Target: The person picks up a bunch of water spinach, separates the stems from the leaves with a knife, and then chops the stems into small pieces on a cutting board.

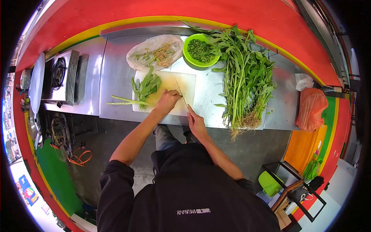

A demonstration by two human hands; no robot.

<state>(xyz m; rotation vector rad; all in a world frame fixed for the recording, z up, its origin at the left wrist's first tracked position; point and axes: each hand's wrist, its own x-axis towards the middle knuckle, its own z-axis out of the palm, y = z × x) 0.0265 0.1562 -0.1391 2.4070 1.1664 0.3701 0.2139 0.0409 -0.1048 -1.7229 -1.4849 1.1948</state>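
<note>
My right hand (197,123) is closed on the handle of a knife (181,92), its blade pointing up and away over the white cutting board (188,80). Near the blade, my left hand (168,101) has its fingers bent together over the board; whatever lies under the fingertips is too small to tell. Left of that hand, leafy green stems (146,87) lie on the board, with stalk ends sticking out past its left edge. Behind the board are a plastic bag (134,50) with rooty scraps and a green bowl (187,58) of chopped greens.
A large pile of rooted greens (247,77) lies on the steel counter (116,73) to the right. A gas stove (63,77) stands at the far left, and a red plastic bag (311,109) at the far right. A red wall (154,11) runs behind.
</note>
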